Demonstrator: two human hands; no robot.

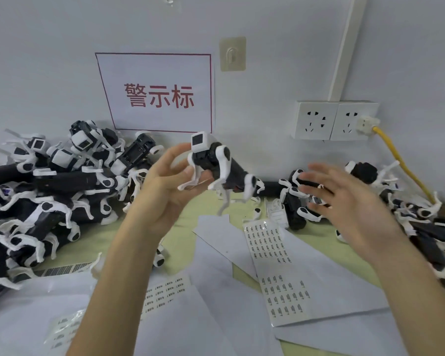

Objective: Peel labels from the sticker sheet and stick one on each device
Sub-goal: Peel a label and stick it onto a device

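A black-and-white dog-shaped device (pixel 216 163) is up in the air in front of the wall, and my left hand (pixel 170 181) holds it from the left with thumb and fingers around its front legs. My right hand (pixel 344 201) hovers to the right of it, fingers spread and blurred, holding nothing that I can see. A sticker sheet (pixel 275 268) with rows of small labels lies on the table below, between my forearms. Another partly used sheet (pixel 165 294) lies under my left forearm.
A big pile of the same devices (pixel 49 196) fills the left side of the table. Several more devices (pixel 409 222) lie at the right by the wall. Loose white backing papers (pixel 216 317) cover the front. A yellow cable (pixel 401 163) runs from the wall socket (pixel 337 120).
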